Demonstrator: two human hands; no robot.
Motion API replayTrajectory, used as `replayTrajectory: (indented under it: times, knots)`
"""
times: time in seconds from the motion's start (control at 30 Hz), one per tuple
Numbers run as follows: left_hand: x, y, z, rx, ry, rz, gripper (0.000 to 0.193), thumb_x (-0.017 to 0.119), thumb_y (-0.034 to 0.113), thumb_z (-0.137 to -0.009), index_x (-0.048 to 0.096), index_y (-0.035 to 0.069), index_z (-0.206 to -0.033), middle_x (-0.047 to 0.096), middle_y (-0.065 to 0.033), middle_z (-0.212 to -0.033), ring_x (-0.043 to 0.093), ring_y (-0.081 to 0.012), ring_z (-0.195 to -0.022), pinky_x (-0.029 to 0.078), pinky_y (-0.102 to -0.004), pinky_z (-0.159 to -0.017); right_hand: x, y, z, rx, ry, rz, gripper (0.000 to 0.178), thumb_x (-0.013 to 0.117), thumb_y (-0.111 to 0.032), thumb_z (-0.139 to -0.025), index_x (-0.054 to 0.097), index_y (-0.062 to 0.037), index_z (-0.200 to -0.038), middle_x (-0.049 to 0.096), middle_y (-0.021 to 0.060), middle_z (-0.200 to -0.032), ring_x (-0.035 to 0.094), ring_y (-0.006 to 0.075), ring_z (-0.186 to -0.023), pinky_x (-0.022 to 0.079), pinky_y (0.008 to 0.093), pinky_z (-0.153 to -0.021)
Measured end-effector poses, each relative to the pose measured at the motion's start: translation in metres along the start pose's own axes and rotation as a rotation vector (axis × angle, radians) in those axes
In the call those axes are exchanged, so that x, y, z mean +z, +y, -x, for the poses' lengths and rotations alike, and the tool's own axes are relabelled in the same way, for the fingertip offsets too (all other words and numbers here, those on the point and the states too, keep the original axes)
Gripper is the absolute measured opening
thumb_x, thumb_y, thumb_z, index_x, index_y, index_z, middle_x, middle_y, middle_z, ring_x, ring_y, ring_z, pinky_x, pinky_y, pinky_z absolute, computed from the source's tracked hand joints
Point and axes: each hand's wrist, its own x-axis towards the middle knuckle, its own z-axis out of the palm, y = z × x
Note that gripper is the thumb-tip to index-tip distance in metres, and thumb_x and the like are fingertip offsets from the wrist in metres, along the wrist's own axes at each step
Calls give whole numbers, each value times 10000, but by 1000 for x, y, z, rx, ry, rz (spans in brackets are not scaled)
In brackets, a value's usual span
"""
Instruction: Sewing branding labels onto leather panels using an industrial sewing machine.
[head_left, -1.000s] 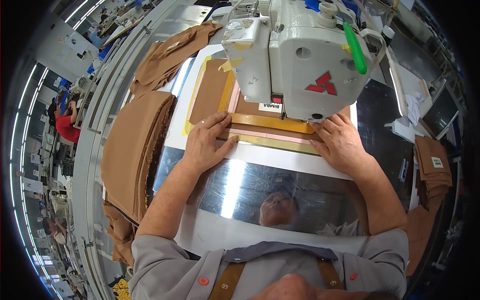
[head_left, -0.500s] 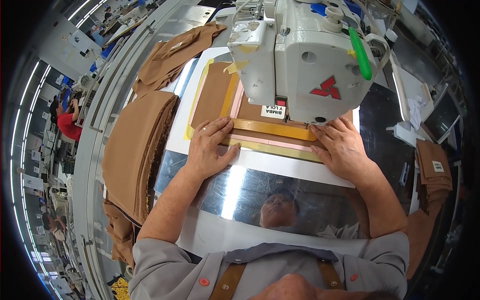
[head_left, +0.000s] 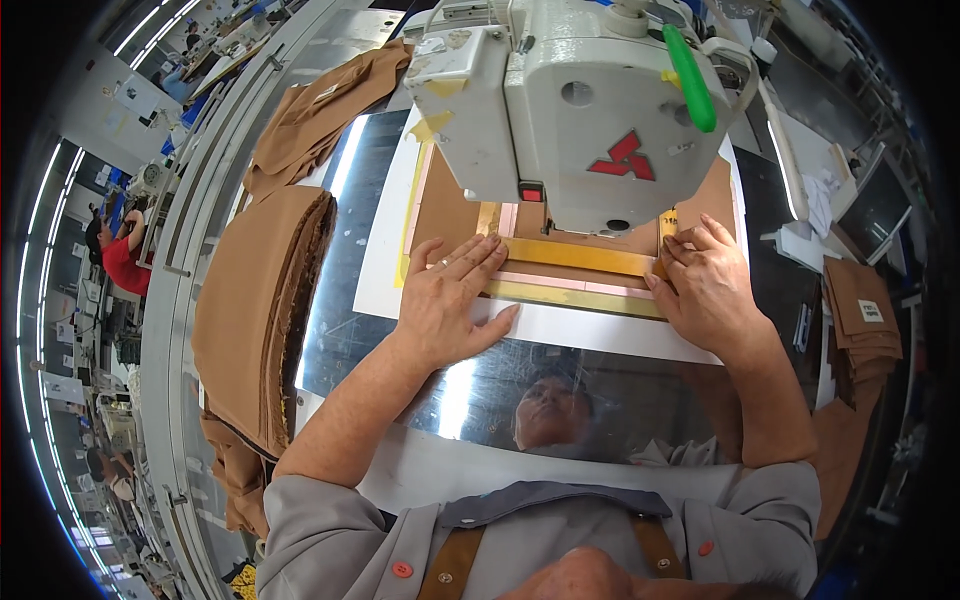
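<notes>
Under the head of a white industrial sewing machine [head_left: 615,120] lies a brown fabric piece [head_left: 440,205] with a flat yellow-orange frame [head_left: 580,258] on it. Pink and yellow strips edge the piece, and a white sheet [head_left: 590,330] is beneath. My left hand [head_left: 447,300] lies with fingers stretched over the frame's near left corner, thumb apart on the sheet. At the near right corner, my right hand [head_left: 705,290] rests its fingertips on the frame, fingers spread. The machine head hides the far part of the frame.
A thick stack of brown fabric [head_left: 255,310] stands at the left, with loose brown pieces [head_left: 320,105] behind it. More brown pieces [head_left: 855,310] lie at the right. A shiny metal plate [head_left: 480,400] is in front of me. A green handle [head_left: 690,80] sticks out from the machine.
My hands have slid the frame, fabric and sheet to the right relative to the machine. The frame's right bar now shows; a white label near the needle is now hidden. The view has shifted slightly.
</notes>
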Motion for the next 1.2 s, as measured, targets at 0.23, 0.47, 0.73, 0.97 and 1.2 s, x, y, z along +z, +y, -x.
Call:
replayTrajectory:
  times: [0.23, 0.47, 0.73, 0.97, 1.2]
  knots:
    - [18, 40, -23, 109, -15, 66, 635, 716, 433, -859, 639, 36, -1348, 639, -139, -1416, 581, -235, -1353, 317, -516, -1163, -7, 39, 41, 31, -111, 129, 339, 649, -203, -906, 752, 98, -1023, 771, 200, -1033, 706, 271, -1040, 464, 428, -1050]
    - [23, 48, -27, 146, 10, 34, 601, 745, 420, -847, 665, 39, -1304, 652, -143, -1395, 607, -241, -1320, 348, -536, -1133, -5, 37, 51, 37, 52, 69, 286, 696, -143, -856, 755, 98, -998, 767, 218, -1017, 721, 293, -966, 507, 413, -981]
    - [19, 51, -32, 146, -16, 13, 604, 743, 424, -844, 671, 33, -1299, 661, -145, -1384, 610, -239, -1316, 340, -539, -1135, -6, 53, 54, 30, 47, 26, 252, 685, -139, -871, 776, 59, -999, 773, 180, -1049, 714, 290, -1015, 511, 436, -1018]
    - [19, 50, -31, 163, -15, 13, 609, 746, 425, -836, 672, 30, -1295, 680, -151, -1353, 639, -235, -1278, 356, -534, -1131, -7, 49, 54, 53, 15, -19, 274, 696, -94, -840, 761, 88, -1034, 760, 219, -1074, 716, 312, -1022, 532, 443, -992]
    - [19, 50, -32, 169, -11, 5, 605, 747, 414, -838, 668, 33, -1301, 687, -143, -1346, 644, -228, -1274, 360, -539, -1128, 0, 49, 59, 38, 95, -9, 281, 703, -122, -835, 762, 91, -1009, 770, 203, -1023, 717, 297, -965, 542, 411, -944]
